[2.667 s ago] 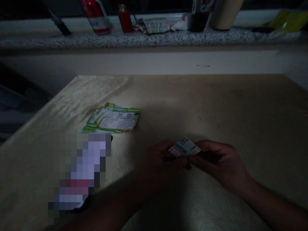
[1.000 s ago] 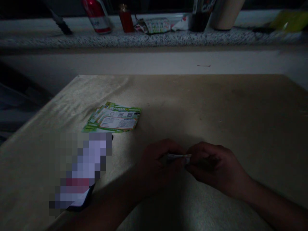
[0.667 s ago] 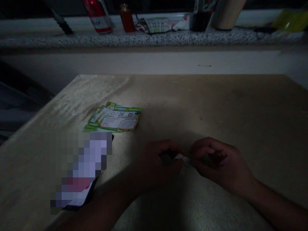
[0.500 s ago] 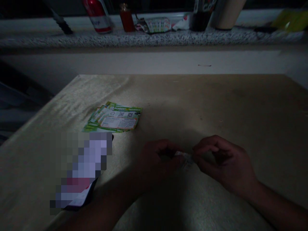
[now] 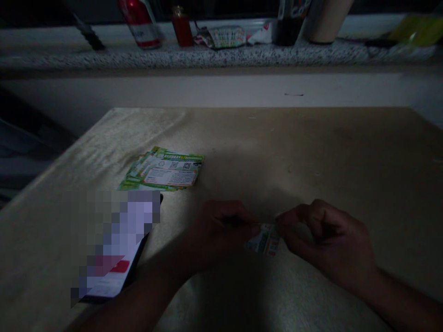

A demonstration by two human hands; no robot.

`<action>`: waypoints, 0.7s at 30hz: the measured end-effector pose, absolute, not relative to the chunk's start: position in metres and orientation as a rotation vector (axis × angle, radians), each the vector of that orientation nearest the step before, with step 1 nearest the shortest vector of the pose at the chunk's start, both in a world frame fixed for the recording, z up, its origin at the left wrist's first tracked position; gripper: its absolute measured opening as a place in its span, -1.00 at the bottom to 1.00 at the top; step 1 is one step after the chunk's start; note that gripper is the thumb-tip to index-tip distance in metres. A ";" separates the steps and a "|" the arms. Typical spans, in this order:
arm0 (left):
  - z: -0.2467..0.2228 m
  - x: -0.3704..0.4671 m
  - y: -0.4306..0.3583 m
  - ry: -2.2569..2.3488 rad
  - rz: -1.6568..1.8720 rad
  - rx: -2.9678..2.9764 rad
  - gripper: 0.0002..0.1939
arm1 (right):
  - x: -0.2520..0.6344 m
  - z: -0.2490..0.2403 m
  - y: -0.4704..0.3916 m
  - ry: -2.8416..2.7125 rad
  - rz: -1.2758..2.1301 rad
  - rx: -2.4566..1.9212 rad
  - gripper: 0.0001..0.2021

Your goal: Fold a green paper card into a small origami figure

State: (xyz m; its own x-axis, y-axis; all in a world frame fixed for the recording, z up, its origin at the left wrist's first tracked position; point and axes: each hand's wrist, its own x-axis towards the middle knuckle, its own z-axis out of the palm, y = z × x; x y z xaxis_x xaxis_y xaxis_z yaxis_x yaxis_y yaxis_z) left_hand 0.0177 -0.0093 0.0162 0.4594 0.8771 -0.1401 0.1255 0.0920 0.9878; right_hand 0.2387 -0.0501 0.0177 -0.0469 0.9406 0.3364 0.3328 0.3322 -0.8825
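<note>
A small printed paper piece [image 5: 266, 240], with green, white and orange print, is held between my two hands over the table. My left hand [image 5: 221, 235] pinches its upper left side, thumb toward me. The fingertips of my right hand [image 5: 332, 242] are pinched at its upper right corner. To the left lies a loose stack of green and white printed cards [image 5: 169, 173]. Dim light makes the print on the held piece hard to read.
A lit phone [image 5: 129, 240], partly pixelated, lies left of my left forearm on the table [image 5: 311, 143]. Behind, the speckled sill [image 5: 207, 56] bears a red can [image 5: 143, 27], a small red bottle [image 5: 182, 30], a crumpled wrapper [image 5: 226, 37] and a dark bottle [image 5: 290, 25].
The held paper now hangs lower and shows more of its printed face. My right hand has shifted slightly right and down. More of the phone's lower screen shows.
</note>
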 end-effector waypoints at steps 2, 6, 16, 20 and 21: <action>0.018 0.017 -0.009 0.965 0.718 1.446 -0.94 | 0.238 0.018 -0.050 -1.594 0.748 -1.177 -0.53; 0.024 0.020 -0.011 1.052 0.658 1.611 -0.94 | 0.238 0.014 -0.051 -1.624 0.760 -1.171 -0.52; 0.018 0.016 -0.010 0.861 0.571 1.653 -0.86 | 0.240 0.006 -0.049 -1.599 0.850 -1.121 -0.55; 0.013 0.016 -0.011 0.788 0.586 1.471 -0.87 | 0.240 0.008 -0.048 -1.597 0.868 -1.107 -0.55; 0.011 0.017 -0.011 0.789 0.595 1.429 -0.88 | 0.240 0.008 -0.048 -1.591 0.859 -1.108 -0.54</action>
